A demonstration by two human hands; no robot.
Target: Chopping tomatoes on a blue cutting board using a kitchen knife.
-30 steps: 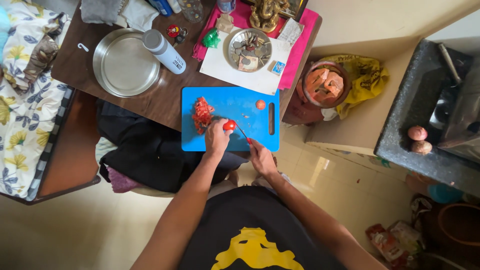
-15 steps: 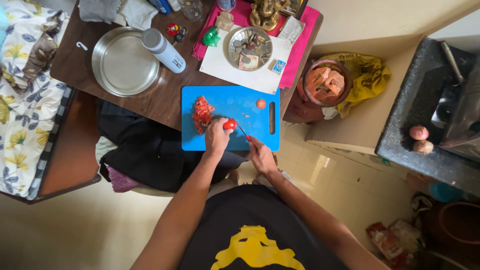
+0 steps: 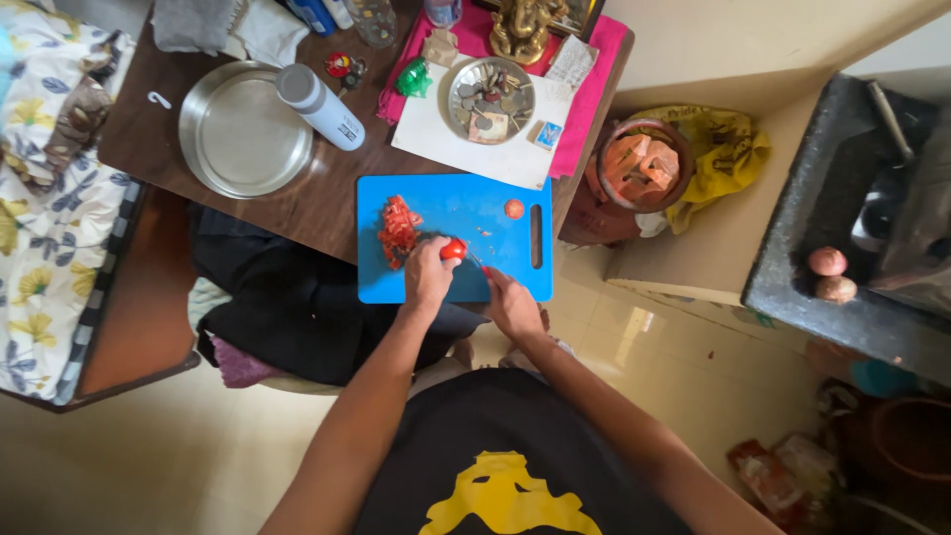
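A blue cutting board [image 3: 466, 213] lies at the front edge of a dark wooden table. My left hand [image 3: 428, 277] presses a red tomato piece [image 3: 454, 249] onto the board. My right hand [image 3: 512, 305] grips a knife [image 3: 476, 263] whose blade reaches the tomato. A heap of chopped tomato [image 3: 398, 230] sits at the board's left. A small round tomato slice [image 3: 514, 209] lies near the board's handle slot.
A steel plate [image 3: 243, 134] and a white bottle [image 3: 319, 105] stand on the table [image 3: 307, 203] at the left. A bowl of small items [image 3: 487, 97] rests on white paper. A clay pot [image 3: 634, 163] stands to the right. Two onions [image 3: 830, 274] lie on a dark counter.
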